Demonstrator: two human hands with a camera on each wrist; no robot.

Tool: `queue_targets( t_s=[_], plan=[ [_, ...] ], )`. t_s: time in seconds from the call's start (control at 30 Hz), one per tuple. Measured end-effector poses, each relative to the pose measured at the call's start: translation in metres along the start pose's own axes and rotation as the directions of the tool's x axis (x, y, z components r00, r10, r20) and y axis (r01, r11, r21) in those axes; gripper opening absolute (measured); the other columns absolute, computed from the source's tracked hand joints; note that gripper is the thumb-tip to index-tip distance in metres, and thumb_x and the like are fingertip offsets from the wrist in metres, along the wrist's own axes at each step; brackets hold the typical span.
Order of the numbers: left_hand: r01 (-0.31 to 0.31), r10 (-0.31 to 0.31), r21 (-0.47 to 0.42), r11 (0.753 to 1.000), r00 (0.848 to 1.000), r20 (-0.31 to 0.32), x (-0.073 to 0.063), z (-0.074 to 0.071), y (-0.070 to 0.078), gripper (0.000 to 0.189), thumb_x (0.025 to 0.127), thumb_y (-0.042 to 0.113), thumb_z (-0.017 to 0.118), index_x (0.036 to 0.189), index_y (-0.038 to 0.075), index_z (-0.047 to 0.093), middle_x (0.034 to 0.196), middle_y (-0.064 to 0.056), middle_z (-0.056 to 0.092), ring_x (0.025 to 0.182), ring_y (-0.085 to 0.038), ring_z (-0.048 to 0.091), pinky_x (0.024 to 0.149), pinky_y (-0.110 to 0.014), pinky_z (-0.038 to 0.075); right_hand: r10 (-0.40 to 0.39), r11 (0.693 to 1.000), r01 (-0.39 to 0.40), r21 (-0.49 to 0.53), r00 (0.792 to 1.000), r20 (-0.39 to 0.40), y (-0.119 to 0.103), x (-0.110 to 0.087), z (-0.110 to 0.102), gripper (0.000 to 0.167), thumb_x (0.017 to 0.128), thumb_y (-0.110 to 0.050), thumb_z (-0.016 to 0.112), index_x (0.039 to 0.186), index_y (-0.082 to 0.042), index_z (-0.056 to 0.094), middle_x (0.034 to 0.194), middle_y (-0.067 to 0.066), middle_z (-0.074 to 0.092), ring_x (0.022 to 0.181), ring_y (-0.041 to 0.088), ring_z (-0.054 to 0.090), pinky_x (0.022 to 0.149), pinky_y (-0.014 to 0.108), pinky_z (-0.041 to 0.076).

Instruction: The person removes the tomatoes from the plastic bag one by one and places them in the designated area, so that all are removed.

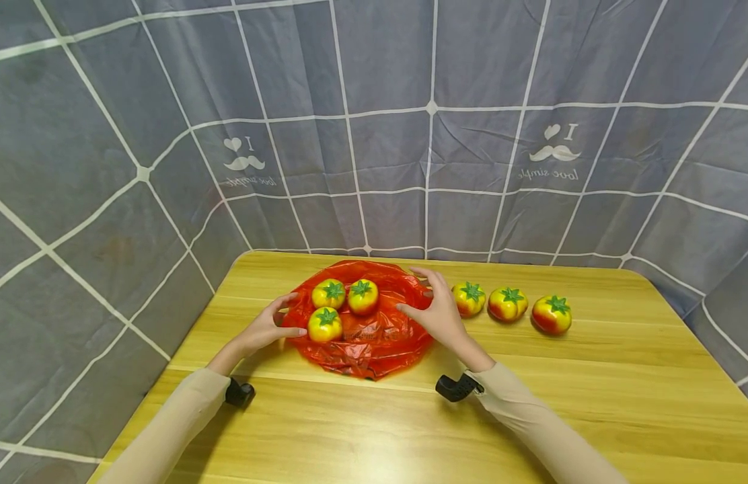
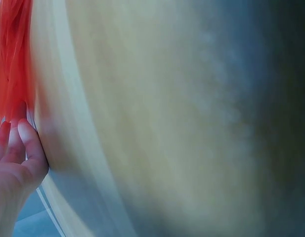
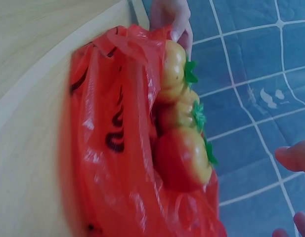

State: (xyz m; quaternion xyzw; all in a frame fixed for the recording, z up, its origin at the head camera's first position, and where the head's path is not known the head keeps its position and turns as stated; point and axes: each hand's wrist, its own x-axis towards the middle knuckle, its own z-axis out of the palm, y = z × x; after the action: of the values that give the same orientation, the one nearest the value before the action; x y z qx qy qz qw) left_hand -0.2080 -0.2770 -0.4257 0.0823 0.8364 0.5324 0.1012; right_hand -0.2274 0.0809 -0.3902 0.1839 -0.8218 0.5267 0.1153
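A red plastic bag (image 1: pixel 383 349) lies spread on the table with its mouth open. In it sit three yellow-and-red toy tomatoes (image 1: pixel 363 297) with green star-shaped leaf tops, grouped toward the left. My left hand (image 1: pixel 262 331) is at the bag's left edge, thumb and fingers apart, the thumb tip beside the nearest tomato. At the right edge, my right hand (image 1: pixel 439 316) is spread over the plastic, thumb apart from the fingers. The right wrist view shows the three tomatoes in a row behind the bag's crumpled red side (image 3: pixel 112 123), with my right fingertips (image 3: pixel 295 157) away from them.
Three more toy tomatoes (image 1: pixel 508 304) stand in a row on the wooden table (image 1: pixel 374 430), just right of my right hand. A grey curtain (image 1: pixel 386 154) with white grid lines hangs behind the table and along its left side.
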Motion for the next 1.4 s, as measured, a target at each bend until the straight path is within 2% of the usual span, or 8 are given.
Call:
queue_targets(
  t_s=[0.17,0.4,0.67,0.97,1.23,1.4],
  plan=[
    [-0.003,0.003,0.000,1.000,1.000,-0.002,0.000,0.000,-0.001,0.086,0.081,0.020,0.076,0.148,0.001,0.025,0.148,-0.027,0.032,0.122,-0.043,0.048,0.093,-0.031,0.049,0.010,1.000,-0.010,-0.013,1.000,0.012,-0.001,0.006,0.011,0.066,0.074,-0.013,0.082,0.133,-0.007,0.051,0.129,0.018,0.051,0.117,0.036,0.050,0.096,0.052,0.046],
    [-0.012,0.012,0.012,1.000,1.000,0.001,0.000,0.002,0.000,0.084,0.083,0.019,0.074,0.148,0.000,0.025,0.148,-0.028,0.032,0.121,-0.043,0.049,0.093,-0.030,0.049,0.009,1.000,-0.009,0.017,1.000,0.027,0.001,0.013,0.024,0.066,0.073,-0.011,0.082,0.132,-0.005,0.052,0.127,0.024,0.052,0.115,0.041,0.052,0.095,0.055,0.045],
    [-0.015,0.015,0.003,1.000,1.000,0.006,0.000,0.003,0.003,0.083,0.083,0.017,0.073,0.148,0.000,0.024,0.148,-0.028,0.032,0.123,-0.044,0.048,0.098,-0.038,0.047,0.066,0.996,-0.069,0.049,0.996,0.064,0.000,0.022,0.038,0.067,0.073,-0.008,0.081,0.133,-0.004,0.051,0.130,0.024,0.050,0.119,0.036,0.050,0.097,0.052,0.045],
    [-0.020,0.021,-0.011,1.000,1.000,0.012,-0.001,0.003,0.003,0.084,0.083,0.015,0.073,0.148,-0.002,0.023,0.148,-0.029,0.031,0.123,-0.044,0.048,0.098,-0.041,0.047,0.129,0.990,-0.134,0.039,0.984,0.126,0.001,0.036,0.051,0.068,0.075,-0.009,0.080,0.135,-0.005,0.049,0.135,0.021,0.048,0.121,0.041,0.049,0.098,0.052,0.045],
    [-0.022,0.022,-0.010,1.000,1.000,0.007,-0.001,0.003,0.003,0.083,0.083,0.015,0.074,0.148,-0.002,0.024,0.146,-0.030,0.033,0.121,-0.044,0.049,0.095,-0.036,0.048,0.131,0.991,-0.133,0.009,0.981,0.141,0.004,0.044,0.057,0.071,0.073,-0.011,0.082,0.135,-0.004,0.049,0.134,0.024,0.050,0.117,0.041,0.053,0.097,0.051,0.047],
    [-0.021,0.021,-0.006,1.000,1.000,0.006,-0.001,0.002,0.003,0.083,0.083,0.014,0.073,0.148,-0.002,0.024,0.149,-0.029,0.030,0.122,-0.045,0.048,0.097,-0.039,0.047,0.132,0.991,-0.133,-0.006,0.979,0.155,0.008,0.047,0.063,0.070,0.073,-0.013,0.082,0.135,-0.006,0.049,0.133,0.022,0.051,0.116,0.039,0.053,0.096,0.049,0.048]
  ],
)
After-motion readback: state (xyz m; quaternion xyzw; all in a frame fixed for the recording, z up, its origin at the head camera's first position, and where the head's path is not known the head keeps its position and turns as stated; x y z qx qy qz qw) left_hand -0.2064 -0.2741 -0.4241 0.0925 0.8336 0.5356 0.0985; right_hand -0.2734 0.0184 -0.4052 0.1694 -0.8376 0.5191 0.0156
